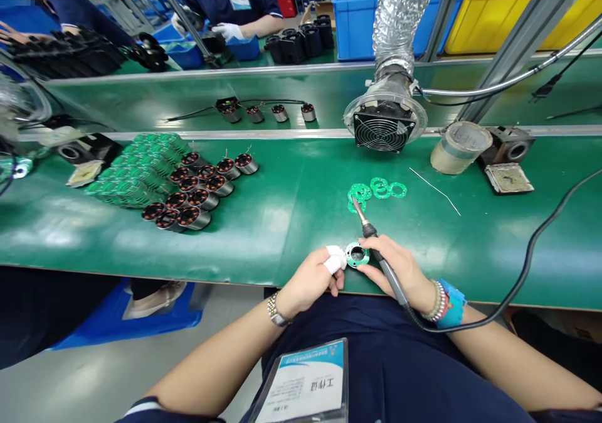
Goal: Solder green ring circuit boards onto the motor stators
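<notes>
My left hand, with white tape on two fingertips, pinches a small round motor part topped by a green ring board at the near edge of the green mat. My right hand touches the same part from the right and grips a black soldering iron between its fingers. The iron's tip points away from me toward several loose green ring boards. Its black cable runs off to the right.
A cluster of copper-wound motor stators and a heap of green boards lie at left. A fume-extractor fan on a foil hose stands behind, with a solder spool and iron stand at right. Other people work across the belt.
</notes>
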The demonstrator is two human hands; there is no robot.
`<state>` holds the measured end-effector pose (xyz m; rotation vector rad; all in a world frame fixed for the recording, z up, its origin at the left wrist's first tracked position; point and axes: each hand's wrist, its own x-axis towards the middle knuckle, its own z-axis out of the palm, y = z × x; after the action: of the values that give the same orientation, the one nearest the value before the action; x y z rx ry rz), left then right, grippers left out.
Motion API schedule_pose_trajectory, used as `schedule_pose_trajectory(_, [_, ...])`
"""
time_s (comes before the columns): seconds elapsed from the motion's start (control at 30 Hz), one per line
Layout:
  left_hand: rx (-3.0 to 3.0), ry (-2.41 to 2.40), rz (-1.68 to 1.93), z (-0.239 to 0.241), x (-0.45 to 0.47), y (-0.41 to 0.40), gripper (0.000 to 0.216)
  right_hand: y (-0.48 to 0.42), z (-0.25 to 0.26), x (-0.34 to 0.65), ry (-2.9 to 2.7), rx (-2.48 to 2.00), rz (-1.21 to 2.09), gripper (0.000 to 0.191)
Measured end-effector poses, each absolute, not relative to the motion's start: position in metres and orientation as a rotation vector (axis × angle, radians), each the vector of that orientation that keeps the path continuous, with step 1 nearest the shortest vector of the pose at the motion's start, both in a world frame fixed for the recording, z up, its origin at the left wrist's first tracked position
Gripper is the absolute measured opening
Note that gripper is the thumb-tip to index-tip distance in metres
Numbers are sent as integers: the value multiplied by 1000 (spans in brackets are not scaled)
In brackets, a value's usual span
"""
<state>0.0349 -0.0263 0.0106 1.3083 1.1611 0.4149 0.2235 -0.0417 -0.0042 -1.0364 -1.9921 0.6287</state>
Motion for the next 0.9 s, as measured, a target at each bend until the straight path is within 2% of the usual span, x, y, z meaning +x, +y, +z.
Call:
schedule_pose_trajectory(0.1, [1060, 1082, 410, 13, 26, -24, 25, -41, -4, 223, -1992, -1034, 631, 28])
schedule_pose_trajectory(0.27, [1283, 1106, 420, 11, 11, -17, 24, -41, -4, 223, -1988, -1022, 622, 26])
schedule_pose_trajectory(0.47, [1285, 1072, 438, 10, 22, -11, 18, -41, -4, 223, -1994, -1020, 633, 25])
schedule_pose_trajectory(0.73, [1028, 1123, 387, 14, 39, -8, 25, -42, -7, 224, -1997, -1034, 642, 28])
schedule_pose_trajectory(0.9, [1149, 1122, 430, 16, 34, -3, 30, -42, -10, 223, -1975, -1044, 656, 28])
